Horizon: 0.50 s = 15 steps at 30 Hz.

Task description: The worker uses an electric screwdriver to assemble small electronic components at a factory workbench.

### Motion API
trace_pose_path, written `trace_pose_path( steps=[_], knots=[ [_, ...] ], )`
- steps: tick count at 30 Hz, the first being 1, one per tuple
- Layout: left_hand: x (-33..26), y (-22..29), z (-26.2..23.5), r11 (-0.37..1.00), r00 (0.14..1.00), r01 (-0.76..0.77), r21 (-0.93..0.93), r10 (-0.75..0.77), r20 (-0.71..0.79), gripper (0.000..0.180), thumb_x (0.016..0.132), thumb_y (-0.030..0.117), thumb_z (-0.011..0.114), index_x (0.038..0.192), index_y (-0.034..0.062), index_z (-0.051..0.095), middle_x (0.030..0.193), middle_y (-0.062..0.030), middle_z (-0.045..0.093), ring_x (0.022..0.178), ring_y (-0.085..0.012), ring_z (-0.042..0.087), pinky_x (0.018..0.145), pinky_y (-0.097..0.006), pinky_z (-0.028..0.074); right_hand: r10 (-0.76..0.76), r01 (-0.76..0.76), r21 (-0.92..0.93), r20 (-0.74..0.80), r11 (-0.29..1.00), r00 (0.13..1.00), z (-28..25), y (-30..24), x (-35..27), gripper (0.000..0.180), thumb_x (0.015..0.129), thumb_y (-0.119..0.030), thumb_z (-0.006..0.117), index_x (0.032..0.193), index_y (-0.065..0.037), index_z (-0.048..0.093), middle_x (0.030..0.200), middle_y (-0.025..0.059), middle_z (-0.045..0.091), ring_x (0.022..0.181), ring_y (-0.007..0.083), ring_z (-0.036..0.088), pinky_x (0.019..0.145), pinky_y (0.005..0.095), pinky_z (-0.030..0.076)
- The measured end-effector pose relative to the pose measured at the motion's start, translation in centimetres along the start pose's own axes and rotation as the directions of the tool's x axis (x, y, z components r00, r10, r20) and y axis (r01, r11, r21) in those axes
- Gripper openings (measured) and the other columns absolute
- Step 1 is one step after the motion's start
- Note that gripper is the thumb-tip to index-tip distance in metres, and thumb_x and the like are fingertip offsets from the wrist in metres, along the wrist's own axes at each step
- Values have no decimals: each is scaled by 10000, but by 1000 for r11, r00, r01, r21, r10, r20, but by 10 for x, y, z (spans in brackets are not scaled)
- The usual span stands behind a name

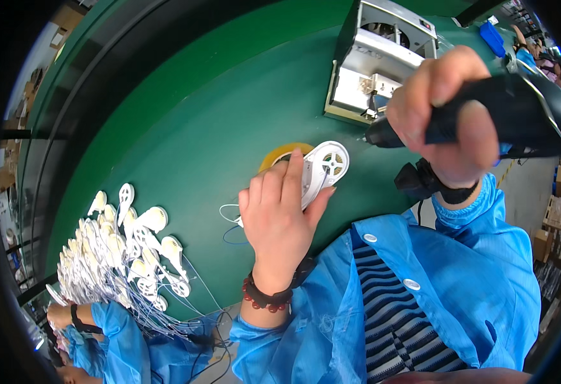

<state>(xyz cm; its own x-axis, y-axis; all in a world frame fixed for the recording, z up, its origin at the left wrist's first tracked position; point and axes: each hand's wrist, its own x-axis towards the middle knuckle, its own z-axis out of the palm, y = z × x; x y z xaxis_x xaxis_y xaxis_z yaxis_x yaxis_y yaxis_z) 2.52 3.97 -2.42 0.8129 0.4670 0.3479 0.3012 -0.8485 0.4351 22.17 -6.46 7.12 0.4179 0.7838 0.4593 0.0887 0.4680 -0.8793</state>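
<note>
My left hand grips a white plastic housing, fingers over its body and thumb along its near edge. A spoked round opening shows at the housing's rounded end; much of the rest is under my hand. Behind it on the table lies a yellow ring-shaped thing, partly covered. Thin white and blue wires loop out left of my fingers. My right hand, slightly blurred, is wrapped round a black electric screwdriver. Its tip points left, a little right of the housing and apart from it.
A metal screw feeder stands at the back right of the green table. White housings with wires are heaped at the left. A co-worker's hand is beside that heap. A blue tray sits far right.
</note>
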Motion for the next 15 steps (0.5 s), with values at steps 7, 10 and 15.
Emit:
trace_pose_path(
  steps=[7,10,15],
  knots=[
    [-5,-10,5,999,999,-29,-18,29,-43,614,696,328,813,1205,45,617,1102,-67,641,936,-242,585,745,-363,401,-77,69,49,178,996,981,47,12,4,454,890,-434,708,1033,-79,463,818,94,617,611,145,568,569,295,442],
    [-4,-8,1,999,998,-30,-31,28,-59,598,696,318,807,1192,41,620,1089,-73,641,940,-245,587,747,-362,403,36,-36,-5,99,999,994,57,11,4,444,897,-427,704,1031,-74,469,824,109,616,613,144,565,582,290,445],
    [-3,-7,-2,995,999,-10,-99,5,-53,613,729,350,783,1220,24,612,1043,-63,631,930,-219,583,744,-349,396,142,-140,-45,59,989,988,59,12,7,452,900,-446,693,1018,-72,469,814,112,602,604,140,554,586,284,444]
  ],
)
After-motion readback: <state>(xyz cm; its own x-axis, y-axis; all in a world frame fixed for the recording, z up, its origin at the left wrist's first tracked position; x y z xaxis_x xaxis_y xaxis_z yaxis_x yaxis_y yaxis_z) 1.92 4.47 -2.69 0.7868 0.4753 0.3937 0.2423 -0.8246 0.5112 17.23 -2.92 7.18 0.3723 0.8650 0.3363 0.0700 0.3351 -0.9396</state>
